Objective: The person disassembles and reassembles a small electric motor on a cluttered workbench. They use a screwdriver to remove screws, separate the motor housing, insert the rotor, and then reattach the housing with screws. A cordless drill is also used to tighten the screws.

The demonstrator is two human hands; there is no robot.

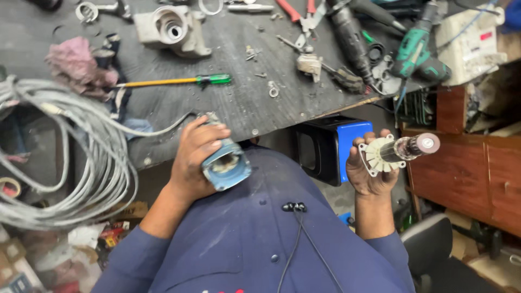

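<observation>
Below the counter edge, at mid-frame, a blue motor housing is gripped in the left hand, fingers wrapped around it, open end outward. At right, an armature is pinched at its fan by the right hand. Reassembly seems in hand; alignment with the housing bore is judged necessary.

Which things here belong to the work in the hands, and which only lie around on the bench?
In hand:
- left hand holds the blue motor housing with its grey cable
- right hand holds the armature with white fan

Lying about:
- green-handled screwdriver
- grey metal gear casing
- pink rag
- red pliers
- green drill
</observation>
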